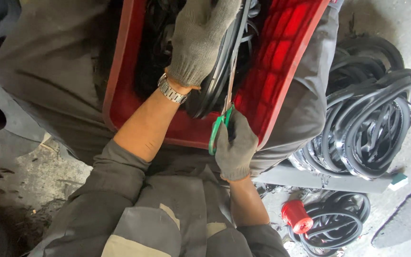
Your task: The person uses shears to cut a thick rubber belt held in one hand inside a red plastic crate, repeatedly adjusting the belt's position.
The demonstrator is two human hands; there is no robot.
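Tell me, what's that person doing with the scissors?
A person in grey gloves sits with a red crate on their lap. The left hand grips a black rubber ring in the crate. The right hand holds green-handled scissors, blades pointed up along the ring. More black rings lie piled on the floor nearby.

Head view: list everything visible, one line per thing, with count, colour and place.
Crate: one, red plastic, on the person's lap, upper centre.
Rubber rings in crate: several, black, count unclear, under the left hand.
Scissors: one pair, green handles, blades pointing up along a ring in the crate.
Pile of rubber rings: many, black, on the floor at right.
Smaller ring bundle: several, black, floor at lower right.
Cylinder: one, red, beside the smaller bundle.
Wristwatch: one, silver, on the left wrist.
Left hand: grey glove, on the rings in the crate.
Right hand: grey glove, fingers in the scissor handles.
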